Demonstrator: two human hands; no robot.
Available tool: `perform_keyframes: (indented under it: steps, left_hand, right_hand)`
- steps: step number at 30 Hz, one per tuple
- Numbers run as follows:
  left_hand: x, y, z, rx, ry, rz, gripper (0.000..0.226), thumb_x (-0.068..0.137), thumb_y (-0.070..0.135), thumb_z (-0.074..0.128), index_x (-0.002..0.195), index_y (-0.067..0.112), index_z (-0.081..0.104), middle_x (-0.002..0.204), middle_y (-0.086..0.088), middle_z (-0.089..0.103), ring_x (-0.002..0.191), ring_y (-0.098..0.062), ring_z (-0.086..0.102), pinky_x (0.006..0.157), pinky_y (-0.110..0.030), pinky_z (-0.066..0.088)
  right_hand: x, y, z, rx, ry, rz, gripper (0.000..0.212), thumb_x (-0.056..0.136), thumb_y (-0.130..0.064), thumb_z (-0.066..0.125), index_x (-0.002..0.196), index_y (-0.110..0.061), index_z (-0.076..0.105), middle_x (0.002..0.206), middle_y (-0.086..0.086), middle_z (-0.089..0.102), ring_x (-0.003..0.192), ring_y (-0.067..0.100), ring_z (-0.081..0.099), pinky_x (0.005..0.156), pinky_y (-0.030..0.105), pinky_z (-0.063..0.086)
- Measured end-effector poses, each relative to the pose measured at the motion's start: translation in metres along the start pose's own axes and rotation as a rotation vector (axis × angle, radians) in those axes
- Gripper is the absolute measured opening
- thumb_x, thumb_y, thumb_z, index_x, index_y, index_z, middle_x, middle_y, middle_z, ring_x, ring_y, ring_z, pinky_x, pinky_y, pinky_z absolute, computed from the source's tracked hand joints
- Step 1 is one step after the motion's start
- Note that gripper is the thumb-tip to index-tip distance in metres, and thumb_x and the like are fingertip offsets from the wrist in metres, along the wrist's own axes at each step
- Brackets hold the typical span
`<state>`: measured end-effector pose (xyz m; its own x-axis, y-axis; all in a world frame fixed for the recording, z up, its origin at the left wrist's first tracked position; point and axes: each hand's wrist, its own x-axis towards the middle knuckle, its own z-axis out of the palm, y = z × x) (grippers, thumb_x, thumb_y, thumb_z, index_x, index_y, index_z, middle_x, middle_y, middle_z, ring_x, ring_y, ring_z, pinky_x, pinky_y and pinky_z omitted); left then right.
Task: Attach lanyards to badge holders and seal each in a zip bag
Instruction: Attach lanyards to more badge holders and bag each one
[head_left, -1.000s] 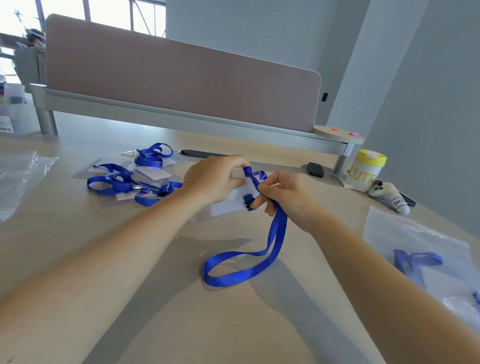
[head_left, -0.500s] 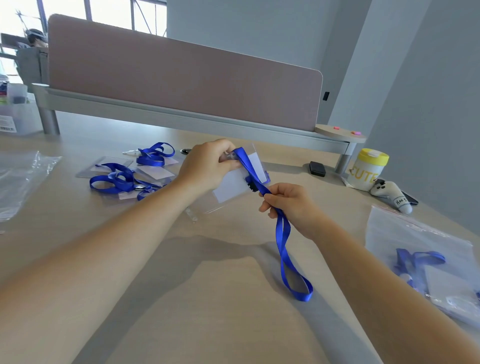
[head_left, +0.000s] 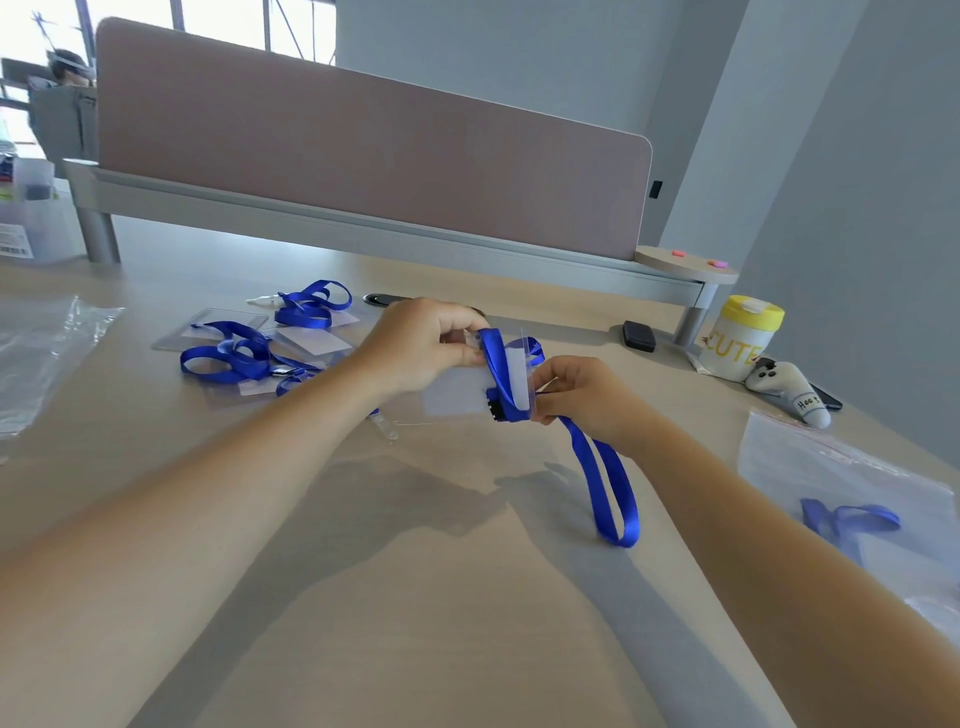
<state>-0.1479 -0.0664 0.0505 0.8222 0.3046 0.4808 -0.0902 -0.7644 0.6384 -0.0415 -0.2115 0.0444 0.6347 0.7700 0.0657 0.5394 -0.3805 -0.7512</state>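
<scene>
Lanyard wrapped over badge holder, both hands on it

Lanyard (head_left: 503, 374), blue, runs across the clear badge holder (head_left: 457, 397) that I hold above the table (head_left: 415, 597), near the middle of my view. Its black clip sits at the holder's lower edge. My left hand (head_left: 421, 348) pinches the holder's top edge and the strap there between thumb and curled fingers. My right hand (head_left: 587, 400), at three o'clock from the holder, has its fingers curled round the strap just beside the holder's right edge. Below that hand the strap hangs in a loop at five o'clock, its end touching the tabletop.

At nine to ten o'clock lies a heap of other blue lanyards (head_left: 244, 356) and clear holders (head_left: 218, 325). Far off at nine o'clock lies crumpled clear plastic (head_left: 36, 353). At four o'clock a zip bag (head_left: 841, 467) lies flat with a blue strap inside. At two o'clock stand a yellow-lidded cup (head_left: 737, 340) and a small white plush toy (head_left: 795, 392). A pink desk divider (head_left: 363, 156) spans twelve o'clock.
</scene>
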Motion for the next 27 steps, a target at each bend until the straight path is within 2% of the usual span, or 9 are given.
perform_keyframes:
  steps: [4, 6, 9, 12, 13, 18, 22, 25, 27]
  left_hand:
    - [0.001, 0.001, 0.0, 0.033, -0.041, 0.014, 0.018, 0.08, 0.01, 0.064, 0.097, 0.013, 0.069, 0.091, -0.021, 0.068, 0.093, -0.038, 0.059, 0.093, -0.044, 0.045]
    - [0.002, 0.002, 0.001, 0.075, -0.048, 0.023, 0.018, 0.081, 0.013, 0.064, 0.099, 0.013, 0.069, 0.086, -0.014, 0.067, 0.088, -0.033, 0.058, 0.092, -0.037, 0.042]
    - [0.002, 0.0, 0.004, 0.149, -0.058, 0.053, 0.023, 0.082, 0.016, 0.063, 0.105, 0.014, 0.068, 0.085, -0.006, 0.066, 0.087, -0.025, 0.057, 0.084, -0.025, 0.04]
    - [-0.002, -0.004, 0.01, 0.196, -0.079, 0.089, 0.022, 0.082, 0.019, 0.064, 0.103, 0.017, 0.069, 0.086, -0.002, 0.069, 0.089, -0.03, 0.06, 0.093, -0.039, 0.041]
    - [-0.003, -0.005, 0.012, 0.202, -0.087, 0.102, 0.021, 0.081, 0.02, 0.064, 0.101, 0.016, 0.07, 0.082, 0.001, 0.066, 0.086, -0.03, 0.059, 0.092, -0.038, 0.041]
    - [0.0, -0.001, 0.017, 0.313, -0.121, 0.155, 0.019, 0.083, 0.029, 0.062, 0.099, 0.023, 0.07, 0.059, 0.018, 0.048, 0.066, -0.014, 0.045, 0.076, -0.02, 0.026]
    - [0.001, 0.002, 0.02, 0.525, -0.159, 0.165, 0.02, 0.087, 0.036, 0.055, 0.103, 0.03, 0.065, 0.076, 0.008, 0.059, 0.077, -0.018, 0.04, 0.074, -0.025, 0.015]
    - [-0.001, 0.002, 0.025, 0.696, -0.229, 0.158, 0.022, 0.09, 0.038, 0.049, 0.105, 0.029, 0.062, 0.093, 0.003, 0.065, 0.079, -0.019, 0.041, 0.086, -0.027, 0.024]
    - [-0.001, 0.002, 0.027, 0.722, -0.224, 0.124, 0.024, 0.091, 0.039, 0.047, 0.107, 0.027, 0.061, 0.101, 0.002, 0.067, 0.087, -0.024, 0.05, 0.089, -0.028, 0.03]
  right_hand:
    - [0.002, -0.001, -0.006, 0.073, -0.03, 0.006, 0.017, 0.081, 0.009, 0.052, 0.082, -0.006, 0.061, 0.068, 0.005, 0.059, 0.056, 0.01, 0.054, 0.054, 0.006, 0.047]
    - [0.002, -0.002, -0.01, 0.103, -0.036, 0.01, 0.015, 0.082, 0.007, 0.054, 0.09, -0.001, 0.063, 0.068, 0.006, 0.059, 0.051, 0.005, 0.056, 0.054, 0.006, 0.049]
    - [-0.001, -0.005, -0.014, 0.131, -0.035, 0.031, 0.013, 0.082, 0.005, 0.056, 0.076, -0.004, 0.063, 0.067, 0.005, 0.06, 0.053, 0.007, 0.055, 0.052, 0.008, 0.049]
    - [-0.002, -0.007, -0.017, 0.197, 0.003, 0.054, 0.021, 0.081, 0.004, 0.058, 0.065, -0.011, 0.062, 0.062, 0.002, 0.06, 0.05, 0.007, 0.054, 0.049, 0.01, 0.048]
    - [-0.001, -0.008, -0.018, 0.216, 0.016, 0.054, 0.022, 0.08, 0.004, 0.059, 0.064, -0.01, 0.062, 0.059, 0.002, 0.059, 0.044, 0.005, 0.053, 0.047, 0.01, 0.046]
    - [0.0, -0.012, -0.021, 0.292, 0.093, 0.031, 0.02, 0.081, 0.002, 0.06, 0.063, -0.008, 0.061, 0.05, 0.0, 0.058, 0.039, 0.006, 0.047, 0.046, 0.011, 0.045]
    - [-0.002, -0.018, -0.017, 0.275, 0.126, 0.0, 0.02, 0.08, 0.001, 0.061, 0.064, -0.011, 0.061, 0.051, -0.001, 0.06, 0.043, 0.005, 0.051, 0.047, 0.01, 0.046]
    - [-0.005, -0.023, -0.013, 0.269, 0.159, -0.016, 0.021, 0.079, 0.003, 0.062, 0.063, -0.011, 0.058, 0.059, 0.004, 0.057, 0.035, 0.0, 0.049, 0.045, 0.007, 0.044]
    - [-0.007, -0.027, -0.012, 0.259, 0.165, -0.023, 0.022, 0.078, 0.003, 0.063, 0.062, -0.011, 0.057, 0.06, 0.004, 0.055, 0.032, -0.001, 0.048, 0.042, 0.006, 0.042]
